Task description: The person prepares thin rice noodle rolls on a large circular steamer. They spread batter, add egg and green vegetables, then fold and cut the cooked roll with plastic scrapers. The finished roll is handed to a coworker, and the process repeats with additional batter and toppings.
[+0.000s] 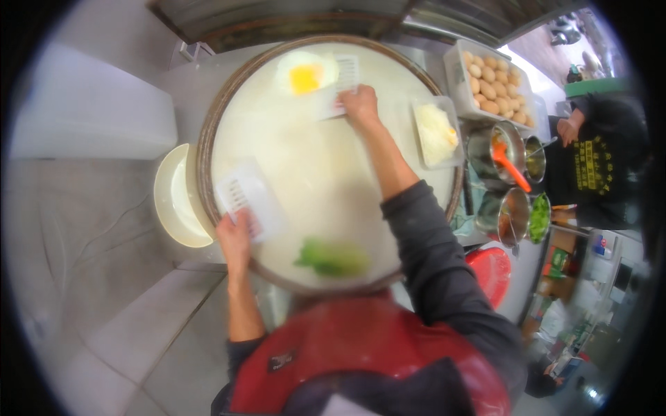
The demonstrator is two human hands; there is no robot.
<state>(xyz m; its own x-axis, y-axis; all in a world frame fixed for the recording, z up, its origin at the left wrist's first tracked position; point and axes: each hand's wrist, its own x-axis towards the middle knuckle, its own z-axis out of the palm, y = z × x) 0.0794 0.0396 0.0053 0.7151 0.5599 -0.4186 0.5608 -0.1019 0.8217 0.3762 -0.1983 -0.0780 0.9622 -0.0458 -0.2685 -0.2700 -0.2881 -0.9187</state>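
Note:
A broad round pale work surface with a brown rim lies before me. My right hand grips a white slotted plastic scraper near the far edge, close beside a cracked raw egg with an orange-yellow yolk. At the near left, my left hand holds a second slotted white scraper, which is motion-blurred. Green leaves, also blurred, are at the near edge; I cannot tell what rests under them. A clear plastic tub holds pale shredded food at the right.
A white bin of eggs stands at the back right. Nearer are metal pots, an orange-handled utensil, chopped greens and a red basin. A cream bowl hugs the left rim. Another person stands at right.

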